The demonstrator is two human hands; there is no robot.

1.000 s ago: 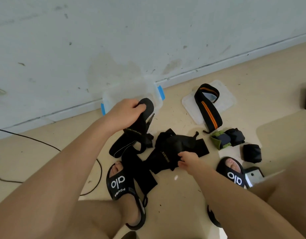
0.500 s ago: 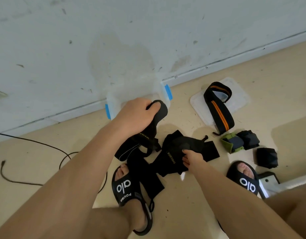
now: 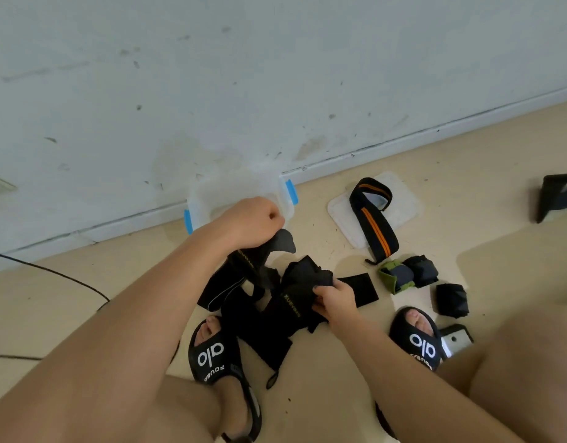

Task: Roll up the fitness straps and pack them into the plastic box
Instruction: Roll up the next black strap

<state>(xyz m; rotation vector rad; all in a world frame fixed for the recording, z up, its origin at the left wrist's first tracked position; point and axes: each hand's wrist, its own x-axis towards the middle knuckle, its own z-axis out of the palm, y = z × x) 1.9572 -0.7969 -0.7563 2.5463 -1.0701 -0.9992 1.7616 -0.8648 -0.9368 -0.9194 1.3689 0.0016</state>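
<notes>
L hand is clenched round the top of a black strap, lifting it just in front of the clear plastic box w/ blue clips, which sits against the wall. R hand grips a bunched black strap in the pile on the floor, between the two sandals. Orange-striped strap lies across the box lid. Green-edged roll and black roll lie near the R sandal.
</notes>
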